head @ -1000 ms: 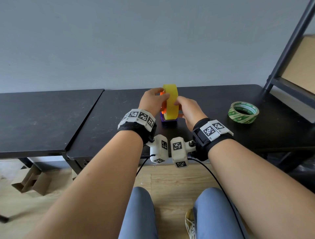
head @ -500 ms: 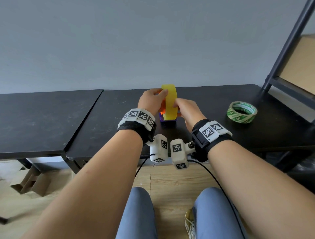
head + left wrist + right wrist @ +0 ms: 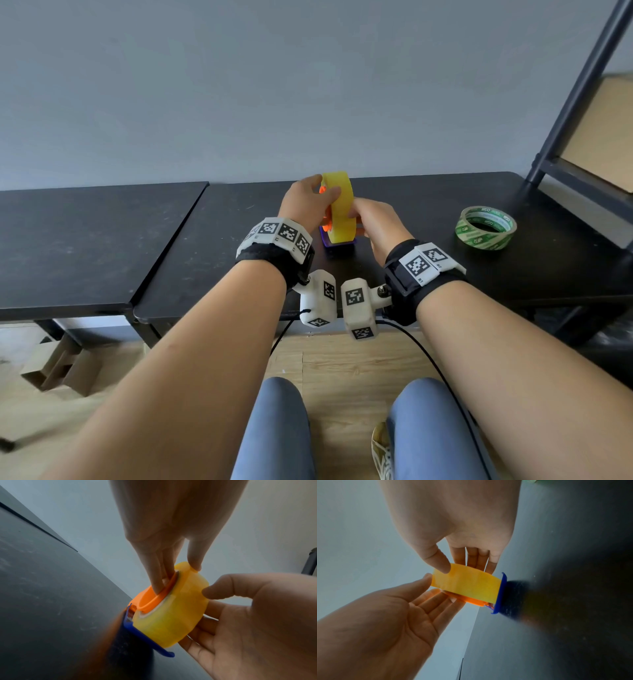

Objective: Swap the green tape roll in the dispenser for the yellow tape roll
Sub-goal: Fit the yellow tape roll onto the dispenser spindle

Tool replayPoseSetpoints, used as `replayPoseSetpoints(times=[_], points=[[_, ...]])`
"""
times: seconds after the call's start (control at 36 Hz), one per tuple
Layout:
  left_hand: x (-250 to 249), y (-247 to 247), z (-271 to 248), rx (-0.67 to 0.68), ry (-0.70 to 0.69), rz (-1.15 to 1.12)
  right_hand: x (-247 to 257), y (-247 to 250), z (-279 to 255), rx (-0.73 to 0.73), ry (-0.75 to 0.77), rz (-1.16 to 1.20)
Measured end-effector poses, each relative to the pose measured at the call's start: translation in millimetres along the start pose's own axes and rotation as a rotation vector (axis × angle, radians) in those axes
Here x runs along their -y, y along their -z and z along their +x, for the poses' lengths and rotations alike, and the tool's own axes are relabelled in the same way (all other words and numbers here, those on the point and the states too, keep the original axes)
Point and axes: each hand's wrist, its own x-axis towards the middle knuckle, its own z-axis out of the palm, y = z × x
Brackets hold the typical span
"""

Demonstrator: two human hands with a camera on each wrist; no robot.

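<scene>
Soft even daylight; wrist views backlit, blurred (edges stretched).

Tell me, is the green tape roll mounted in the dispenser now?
No, the green tape roll lies flat on the black table, apart from the dispenser, which carries the yellow tape roll.

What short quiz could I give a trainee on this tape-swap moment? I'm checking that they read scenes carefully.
1. True or false: the green roll lies flat on the table, apart from both hands.
2. Which roll sits on the dispenser? A green, B yellow, C none.
3. Fill in: the left hand's fingers reach into the orange ____.

Key: 1 true. 2 B, the yellow roll, which the right hand also grips. 3 hub.
</scene>
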Motion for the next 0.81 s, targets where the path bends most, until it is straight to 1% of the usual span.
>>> replayPoseSetpoints(times=[0.08,0.25,0.42,0.56,0.64,0.75,0.81], points=[[0.2,-0.4,0.7,-0.026,-0.022,0.02,1.8,1.1,-3.1,0.005,-0.004,0.001],[1.6,-3.8,2.4,-0.096,-0.008,0.015,0.2,2.3,-3.5,0.019,-0.008,-0.008],[-0.8,-2.5,4.1,-0.155,-0.009,0.06,-1.0,3.9,-8.8,0.068,0.053,-0.054],[-0.2,-2.3,5.3,-0.199,-0.014,0.125,-5.9,4.2,-8.6,0.112,0.08,-0.046],[1.0,-1.4,4.9,-0.173,0.0,0.082,-4.5,4.3,-11.4,0.106,0.082,-0.056],[3.4,1.2,0.9,-0.05,0.042,-0.109,-3.8,3.2,-10.1,0.089,0.069,-0.037],[5.2,3.8,-1.5,-0.01,0.062,-0.188,-3.9,1.8,-8.7,0.072,0.068,-0.042]])
